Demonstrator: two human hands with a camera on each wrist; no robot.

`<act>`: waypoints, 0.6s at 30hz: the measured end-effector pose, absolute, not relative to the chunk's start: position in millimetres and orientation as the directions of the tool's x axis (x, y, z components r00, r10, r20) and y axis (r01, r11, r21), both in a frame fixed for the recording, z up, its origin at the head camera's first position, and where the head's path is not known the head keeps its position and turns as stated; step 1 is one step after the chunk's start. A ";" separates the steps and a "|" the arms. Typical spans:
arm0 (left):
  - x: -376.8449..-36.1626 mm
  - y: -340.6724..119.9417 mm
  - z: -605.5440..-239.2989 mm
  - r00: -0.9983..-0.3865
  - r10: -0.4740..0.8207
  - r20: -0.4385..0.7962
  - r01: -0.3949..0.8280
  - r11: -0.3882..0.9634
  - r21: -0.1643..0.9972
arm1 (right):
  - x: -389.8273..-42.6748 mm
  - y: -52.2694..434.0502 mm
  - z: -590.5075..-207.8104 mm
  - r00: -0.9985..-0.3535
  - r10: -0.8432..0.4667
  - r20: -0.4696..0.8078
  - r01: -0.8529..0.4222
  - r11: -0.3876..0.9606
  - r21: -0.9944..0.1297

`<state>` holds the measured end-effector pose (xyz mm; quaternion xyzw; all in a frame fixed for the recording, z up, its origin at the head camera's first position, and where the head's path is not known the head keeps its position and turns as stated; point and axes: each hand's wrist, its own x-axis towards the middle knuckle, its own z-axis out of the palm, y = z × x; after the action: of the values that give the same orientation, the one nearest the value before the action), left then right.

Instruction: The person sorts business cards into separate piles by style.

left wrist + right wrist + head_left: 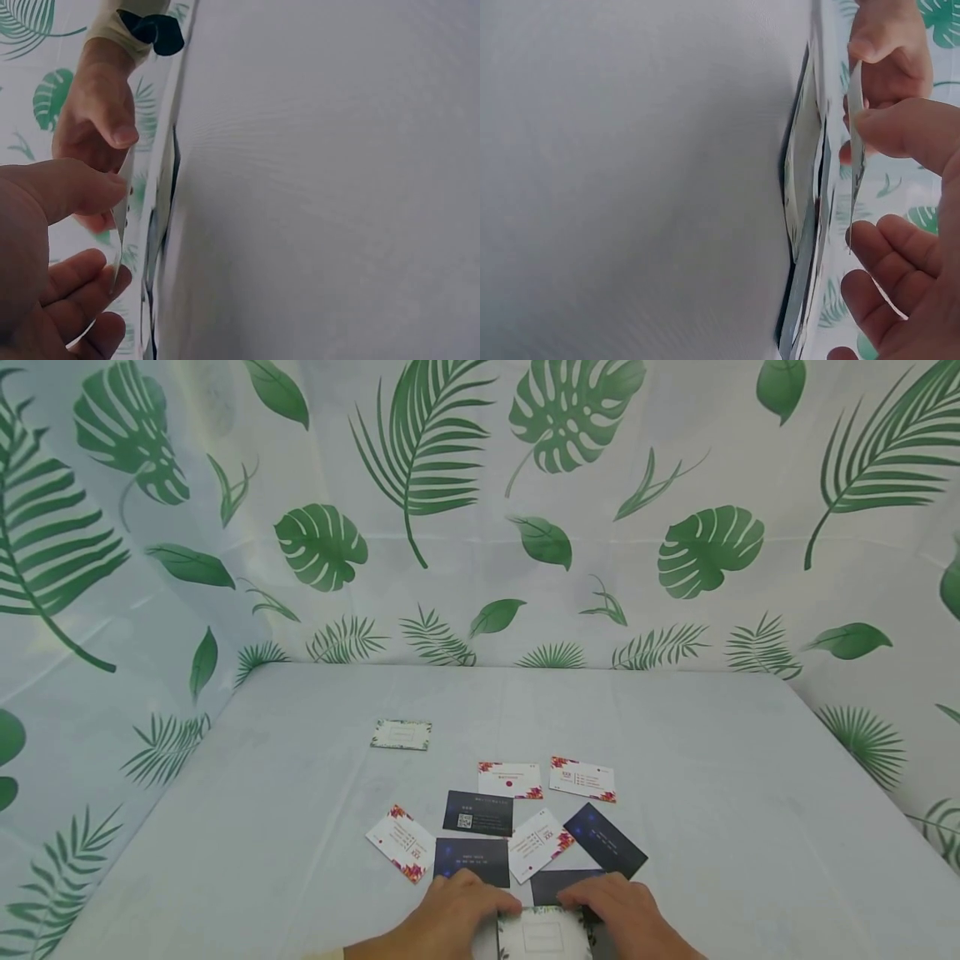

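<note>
A white card with a leafy green border [543, 935] is held at the near edge of the table, just above it. My left hand [459, 912] pinches its left edge and my right hand [627, 913] pinches its right edge. In the left wrist view the card [121, 219] shows edge-on between my thumb [75, 187] and fingers [82, 289], with the right hand [97, 124] beyond. The right wrist view shows the card [855, 157] edge-on between thumb [911, 131] and fingers [889, 247], with the left hand [885, 52] beyond.
Several cards lie spread on the white table [750, 827] just past my hands: white ones with red flower corners [510, 780] and dark ones [477, 812]. One leaf-bordered card [401, 734] lies apart, farther left. A leaf-print curtain [480, 527] closes three sides.
</note>
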<state>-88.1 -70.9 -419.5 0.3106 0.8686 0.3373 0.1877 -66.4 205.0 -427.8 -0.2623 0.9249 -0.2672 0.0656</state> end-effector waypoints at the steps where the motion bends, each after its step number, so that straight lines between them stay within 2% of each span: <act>1: -87.9 -71.0 -418.7 -0.742 0.660 -0.118 0.404 0.580 0.707 | -66.5 204.7 -426.3 -0.859 -0.512 0.009 -0.438 0.725 -0.531; 6: -88.3 -72.1 -415.0 -0.748 0.663 -0.025 0.460 0.546 0.700 | -67.8 203.7 -420.2 -0.876 -0.482 -0.020 -0.397 0.743 -0.539; 10: -90.6 -76.2 -410.2 -0.754 0.657 0.027 0.457 0.494 0.740 | -70.6 205.4 -417.9 -0.861 -0.503 0.069 -0.462 0.719 -0.519; 14: -93.9 -81.4 -403.1 -0.770 0.637 0.034 0.416 0.461 0.784 | -76.0 204.6 -414.0 -0.816 -0.531 0.227 -0.571 0.684 -0.454; 18: -98.4 -86.6 -398.7 -0.785 0.611 0.100 0.459 0.466 0.757 | -80.8 201.2 -404.7 -0.797 -0.519 0.310 -0.604 0.678 -0.418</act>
<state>-98.4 -86.6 -398.7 0.3141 0.8511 0.4104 0.0927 -80.8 201.2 -404.7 -0.3077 0.9123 -0.2572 -0.0833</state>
